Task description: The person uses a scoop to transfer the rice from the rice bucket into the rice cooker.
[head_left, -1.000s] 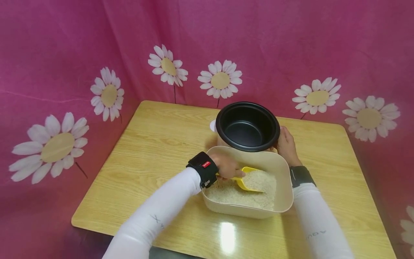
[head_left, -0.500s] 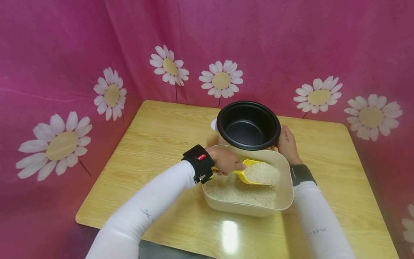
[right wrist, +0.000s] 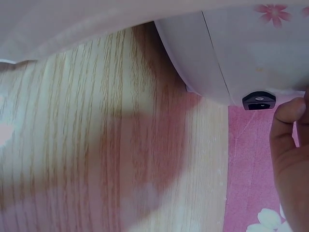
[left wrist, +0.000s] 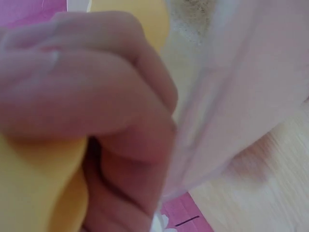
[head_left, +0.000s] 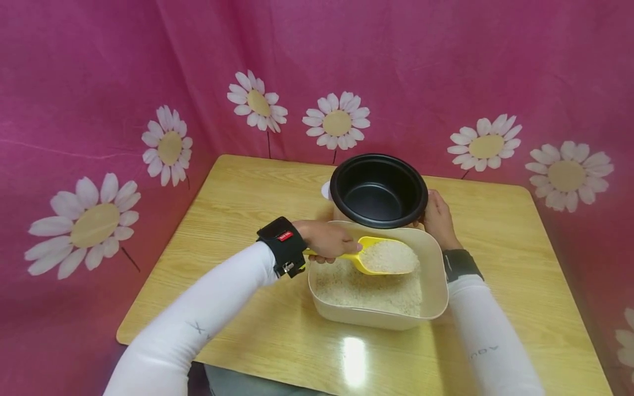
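The left hand [head_left: 329,240] grips a yellow scoop [head_left: 381,256] heaped with rice above the tub [head_left: 436,286]. The right hand [head_left: 438,220] rests against the cooker [head_left: 378,190], fingers hidden.

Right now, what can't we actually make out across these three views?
- Right hand, head view: fingers hidden behind the rice cooker; grip unclear.
- Scoop, left wrist view: left hand fills the frame, blurred; no rice load visible.
- Cooker, right wrist view: only its underside shows; top cut off by the edge.
- Tub, head view: depth of rice hidden.

Long white sleeves [head_left: 208,313] with small grey lettering, black wrist straps [head_left: 282,246], one red-tagged
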A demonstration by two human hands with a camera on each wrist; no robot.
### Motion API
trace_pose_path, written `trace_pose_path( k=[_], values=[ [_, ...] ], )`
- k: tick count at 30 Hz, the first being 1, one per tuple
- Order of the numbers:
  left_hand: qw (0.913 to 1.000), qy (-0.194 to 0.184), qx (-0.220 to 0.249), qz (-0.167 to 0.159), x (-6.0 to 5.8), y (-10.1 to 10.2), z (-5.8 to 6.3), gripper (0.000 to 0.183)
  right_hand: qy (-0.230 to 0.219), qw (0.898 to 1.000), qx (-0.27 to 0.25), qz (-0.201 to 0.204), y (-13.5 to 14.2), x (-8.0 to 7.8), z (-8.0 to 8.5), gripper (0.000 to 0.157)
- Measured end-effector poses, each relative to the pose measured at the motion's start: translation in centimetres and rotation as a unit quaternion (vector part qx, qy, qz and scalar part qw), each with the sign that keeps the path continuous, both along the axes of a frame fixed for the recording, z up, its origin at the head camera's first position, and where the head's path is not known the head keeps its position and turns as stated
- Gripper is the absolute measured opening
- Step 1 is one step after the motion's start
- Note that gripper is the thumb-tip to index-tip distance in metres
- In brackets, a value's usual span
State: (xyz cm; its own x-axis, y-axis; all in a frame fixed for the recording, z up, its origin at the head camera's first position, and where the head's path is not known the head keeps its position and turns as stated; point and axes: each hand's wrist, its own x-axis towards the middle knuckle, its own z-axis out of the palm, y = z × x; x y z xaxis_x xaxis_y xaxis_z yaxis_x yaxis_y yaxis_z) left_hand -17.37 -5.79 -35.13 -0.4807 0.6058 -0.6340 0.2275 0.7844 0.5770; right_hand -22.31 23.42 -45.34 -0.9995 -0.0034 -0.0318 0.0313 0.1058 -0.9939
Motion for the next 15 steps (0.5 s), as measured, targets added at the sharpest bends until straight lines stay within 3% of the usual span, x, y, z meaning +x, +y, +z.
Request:
trace_pose_path(
  k=[9, 15],
  values=[
    [0.9989, -0.012, 0.043, 0.011, 0.5, -0.8, -0.4, 0.031, -0.011, 1.000, 0.009, 0.012, 0.4, 0.0, 0.1, 0.026],
    [0.9970, -0.024, 0.065, 0.035, 0.8, -1.2, -0.9, 0.030, -0.008, 1.000, 0.000, 0.010, 0.3, -0.1, 0.0, 0.027]
  ],
)
